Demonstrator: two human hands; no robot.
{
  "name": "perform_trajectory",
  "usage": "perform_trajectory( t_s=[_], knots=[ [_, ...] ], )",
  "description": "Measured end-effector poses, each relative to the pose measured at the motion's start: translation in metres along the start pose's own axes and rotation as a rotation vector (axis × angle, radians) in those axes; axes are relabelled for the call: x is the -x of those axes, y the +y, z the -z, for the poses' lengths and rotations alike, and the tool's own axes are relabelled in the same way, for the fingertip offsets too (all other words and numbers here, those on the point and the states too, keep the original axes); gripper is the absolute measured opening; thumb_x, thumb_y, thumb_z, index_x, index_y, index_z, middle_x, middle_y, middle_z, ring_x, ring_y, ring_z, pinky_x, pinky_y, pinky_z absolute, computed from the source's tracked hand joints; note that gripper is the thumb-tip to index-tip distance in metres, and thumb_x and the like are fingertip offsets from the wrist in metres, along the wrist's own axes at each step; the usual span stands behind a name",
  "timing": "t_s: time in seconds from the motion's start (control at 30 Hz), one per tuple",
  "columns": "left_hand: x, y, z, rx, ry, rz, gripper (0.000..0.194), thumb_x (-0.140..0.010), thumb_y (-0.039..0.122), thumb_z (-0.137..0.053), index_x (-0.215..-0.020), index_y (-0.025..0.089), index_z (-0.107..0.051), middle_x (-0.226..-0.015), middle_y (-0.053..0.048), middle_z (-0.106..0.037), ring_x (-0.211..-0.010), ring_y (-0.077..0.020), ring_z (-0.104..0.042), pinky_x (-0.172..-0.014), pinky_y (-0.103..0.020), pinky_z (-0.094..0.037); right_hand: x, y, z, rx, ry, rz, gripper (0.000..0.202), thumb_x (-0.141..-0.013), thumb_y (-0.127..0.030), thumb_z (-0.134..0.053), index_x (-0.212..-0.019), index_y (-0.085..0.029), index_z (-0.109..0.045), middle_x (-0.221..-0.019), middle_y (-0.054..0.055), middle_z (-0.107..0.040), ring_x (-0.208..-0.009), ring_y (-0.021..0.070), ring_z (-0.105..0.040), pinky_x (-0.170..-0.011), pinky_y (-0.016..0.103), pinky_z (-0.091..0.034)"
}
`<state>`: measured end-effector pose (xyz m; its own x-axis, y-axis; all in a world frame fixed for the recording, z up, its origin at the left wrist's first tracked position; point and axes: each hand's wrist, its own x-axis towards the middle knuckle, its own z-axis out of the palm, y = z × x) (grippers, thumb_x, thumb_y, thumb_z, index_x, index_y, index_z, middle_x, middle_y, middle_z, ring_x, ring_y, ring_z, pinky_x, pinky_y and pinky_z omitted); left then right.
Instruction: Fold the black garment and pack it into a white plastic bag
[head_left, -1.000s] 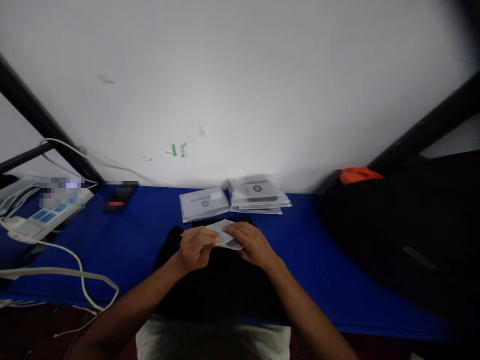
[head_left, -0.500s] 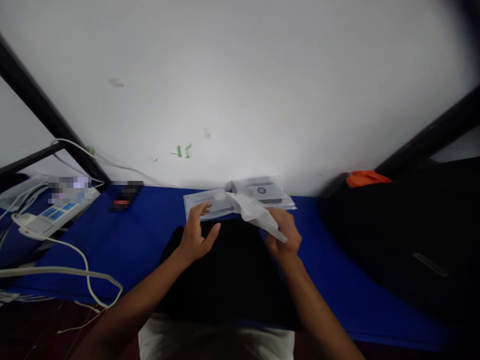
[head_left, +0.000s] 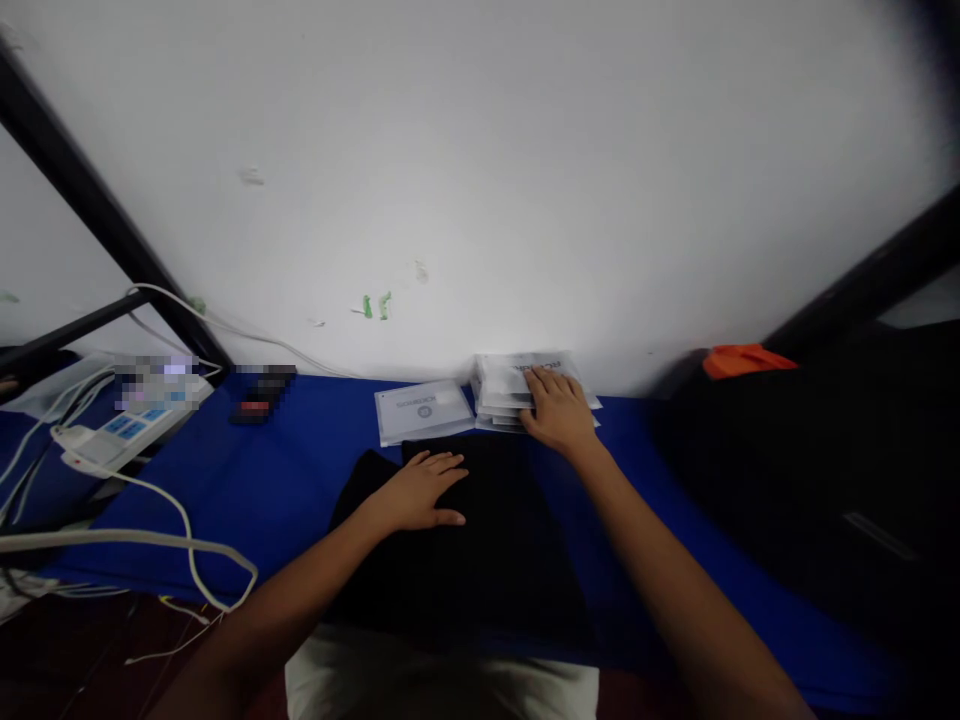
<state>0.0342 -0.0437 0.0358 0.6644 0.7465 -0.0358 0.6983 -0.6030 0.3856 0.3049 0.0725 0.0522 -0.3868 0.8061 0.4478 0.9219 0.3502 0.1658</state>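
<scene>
My left hand (head_left: pixel 424 492) lies flat, fingers spread, on a piece of black cloth (head_left: pixel 480 580) in front of me. Farther right, my right hand (head_left: pixel 559 410) rests palm down with fingers stretched over a stack of frosted plastic bags (head_left: pixel 499 380) printed with dark lettering. Beside that stack, to its left, one single frosted bag (head_left: pixel 424 412) lies flat with a round logo on it. The folds and lower edge of the black cloth are hard to make out in the dark.
A blue-covered table (head_left: pixel 300 470) runs along a white wall (head_left: pixel 480 180). On the left are a power strip (head_left: pixel 135 430), white cables (head_left: pixel 184 530) and a blurred-out dark object (head_left: pixel 262 395). A large black heap (head_left: pixel 810 480) with an orange piece (head_left: pixel 750 360) fills the right.
The frosted bag that was in my right hand now lies with the stack, under that hand's opened fingers. My left hand has come down onto the black cloth.
</scene>
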Motion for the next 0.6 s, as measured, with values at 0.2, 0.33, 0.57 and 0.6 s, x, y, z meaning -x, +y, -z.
perform_trajectory(
  t_s=[0.2, 0.33, 0.57, 0.6],
  knots=[
    [-0.002, -0.005, -0.001, 0.014, 0.009, -0.013, 0.070, -0.086, 0.059, -0.059, -0.144, 0.024, -0.042, -0.155, -0.012, -0.034, -0.144, -0.0290, -0.031, -0.117, -0.051, -0.021, 0.001, 0.000, -0.005, -0.028, 0.016, -0.060, 0.070, -0.089, -0.059, -0.038, -0.139, -0.010, -0.042, -0.140, 0.020, -0.051, -0.129, 0.0385, -0.041, -0.106, 0.052, -0.026],
    [-0.003, -0.005, 0.000, 0.017, 0.002, 0.000, 0.069, -0.086, 0.059, -0.059, -0.143, 0.023, -0.043, -0.154, -0.013, -0.035, -0.144, -0.0293, -0.031, -0.117, -0.051, -0.021, 0.003, -0.003, -0.012, -0.060, 0.004, -0.110, 0.067, -0.091, -0.059, -0.036, -0.136, -0.010, -0.045, -0.137, 0.020, -0.053, -0.127, 0.0386, -0.043, -0.103, 0.051, -0.029],
    [-0.005, -0.003, 0.005, -0.005, -0.033, 0.011, 0.068, -0.087, 0.055, -0.060, -0.144, 0.022, -0.042, -0.155, -0.013, -0.033, -0.144, -0.0286, -0.030, -0.117, -0.051, -0.020, 0.001, -0.003, -0.001, -0.032, -0.085, -0.089, 0.073, -0.092, -0.062, -0.035, -0.142, -0.009, -0.039, -0.144, 0.021, -0.047, -0.131, 0.0382, -0.041, -0.106, 0.054, -0.029],
    [-0.005, -0.002, 0.006, -0.024, -0.036, 0.012, 0.068, -0.087, 0.054, -0.060, -0.143, 0.021, -0.042, -0.155, -0.014, -0.033, -0.144, -0.0288, -0.030, -0.117, -0.051, -0.020, 0.001, -0.002, 0.003, -0.036, -0.092, -0.083, 0.074, -0.092, -0.062, -0.036, -0.144, -0.009, -0.037, -0.146, 0.021, -0.045, -0.133, 0.0379, -0.040, -0.108, 0.054, -0.029]
  ],
)
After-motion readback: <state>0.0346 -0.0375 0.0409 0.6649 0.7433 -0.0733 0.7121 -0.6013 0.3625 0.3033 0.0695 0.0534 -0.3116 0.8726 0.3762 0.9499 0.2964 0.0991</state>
